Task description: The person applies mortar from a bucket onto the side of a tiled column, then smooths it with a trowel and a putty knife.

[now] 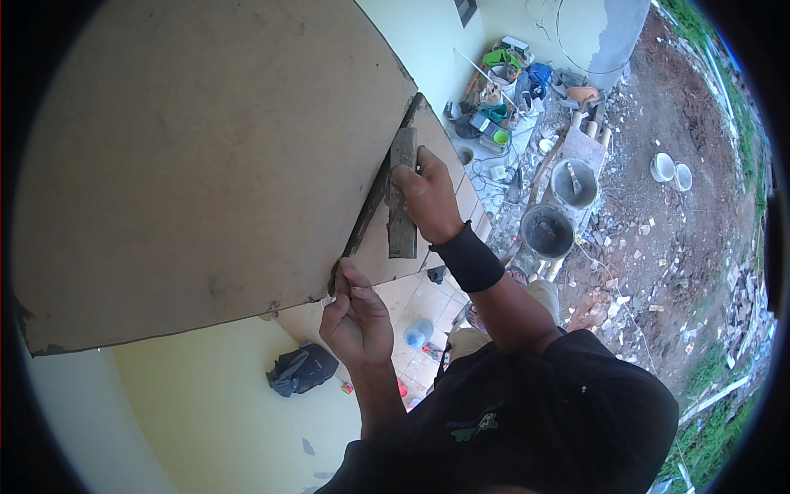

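My right hand [429, 196] is closed round a long, narrow grey bar [401, 226], rectangular and smeared with mortar. The bar stands beside a dark mortar-like strip [368, 206] that runs slantwise along the edge of a large flat brown panel [197, 165]. At the strip's near end my left hand [360, 321] has its fingers curled and pressed together by the panel's corner. Whatever those fingers hold, if anything, is too small to make out. Paler tile-like pieces [444, 152] lie right of the strip, partly behind my right hand.
Two mortar buckets [547, 231] [574, 183] stand on planks at right, one with a tool inside. White pails [662, 167] sit on rubble-strewn soil. Tools and bags [498, 90] crowd the far wall. Below are a dark backpack [302, 369] and a blue water jug [418, 333] on tiled floor.
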{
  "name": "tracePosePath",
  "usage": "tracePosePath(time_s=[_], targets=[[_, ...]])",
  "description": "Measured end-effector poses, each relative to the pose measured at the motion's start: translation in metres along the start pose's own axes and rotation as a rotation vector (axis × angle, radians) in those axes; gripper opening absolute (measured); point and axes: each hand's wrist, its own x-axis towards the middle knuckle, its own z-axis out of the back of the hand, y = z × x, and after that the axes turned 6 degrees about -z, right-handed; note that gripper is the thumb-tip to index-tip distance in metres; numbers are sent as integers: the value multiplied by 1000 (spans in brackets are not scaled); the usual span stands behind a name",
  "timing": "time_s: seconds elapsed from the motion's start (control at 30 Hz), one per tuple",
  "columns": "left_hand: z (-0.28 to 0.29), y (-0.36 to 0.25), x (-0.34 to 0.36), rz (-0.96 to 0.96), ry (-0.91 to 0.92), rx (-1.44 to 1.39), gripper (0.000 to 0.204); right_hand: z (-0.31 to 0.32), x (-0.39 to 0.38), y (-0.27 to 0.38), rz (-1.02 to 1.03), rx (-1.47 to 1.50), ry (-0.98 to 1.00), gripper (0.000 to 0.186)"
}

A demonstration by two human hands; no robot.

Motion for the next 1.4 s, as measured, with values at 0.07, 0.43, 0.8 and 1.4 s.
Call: tracePosePath(time_s=[0.07,0.43,0.8,1.4], targets=[[0,0,0,-1,-4,-3,49,7,-2,4,13,90,94,23],[-1,0,1,2,2,1,50,28,-9,18,-93,33,242,19],[0,1,1,-5,4,6,51,61,17,42,-197,-76,537,22],[-5,2,0,-5,-60,-16,46,-2,-10,14,104,-252,-69,33]])
